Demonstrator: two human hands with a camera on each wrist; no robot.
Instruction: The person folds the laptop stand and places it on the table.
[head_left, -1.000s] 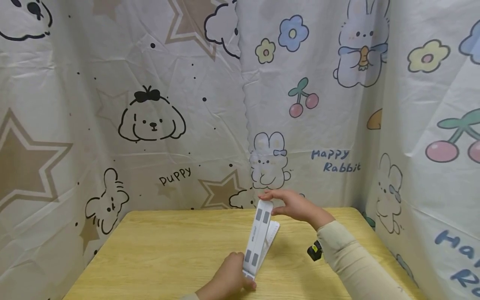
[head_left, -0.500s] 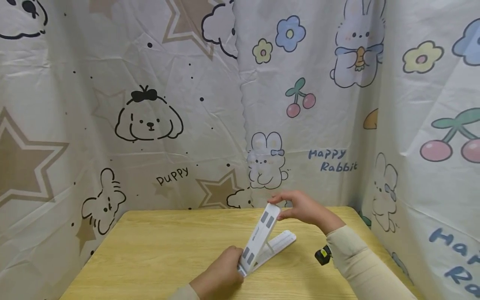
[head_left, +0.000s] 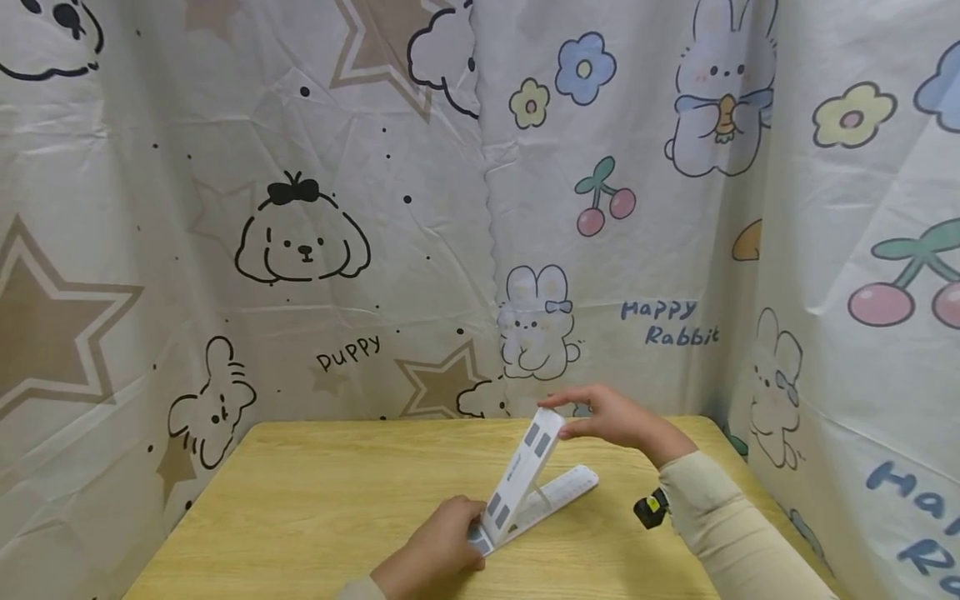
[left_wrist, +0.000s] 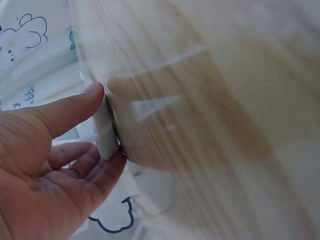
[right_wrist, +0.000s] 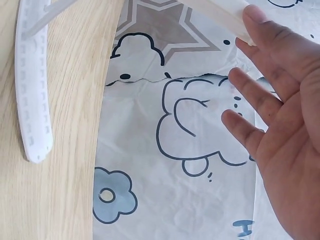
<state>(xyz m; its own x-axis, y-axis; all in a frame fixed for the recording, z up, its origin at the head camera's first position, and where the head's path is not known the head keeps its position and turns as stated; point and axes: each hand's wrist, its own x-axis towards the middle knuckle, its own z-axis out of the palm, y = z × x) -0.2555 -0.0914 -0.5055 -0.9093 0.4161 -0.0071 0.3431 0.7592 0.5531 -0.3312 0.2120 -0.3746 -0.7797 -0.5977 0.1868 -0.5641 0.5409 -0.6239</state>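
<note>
Black "PUPPY" lettering (head_left: 350, 354) is marking the cream star-printed fabric curtain (head_left: 427, 283); blue "Happy Rabbit" lettering (head_left: 670, 323), partly repeating at the right edge, is marking the pale flower-printed fabric curtain (head_left: 667, 242). Grey print (head_left: 514, 467) on the white hinged bar (head_left: 522, 454) is appearing unreadable.

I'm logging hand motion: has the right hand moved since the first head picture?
Yes: in the head view, the right hand has shifted toward the picture's right and slightly down, away from the printed word PUPPY.
</note>
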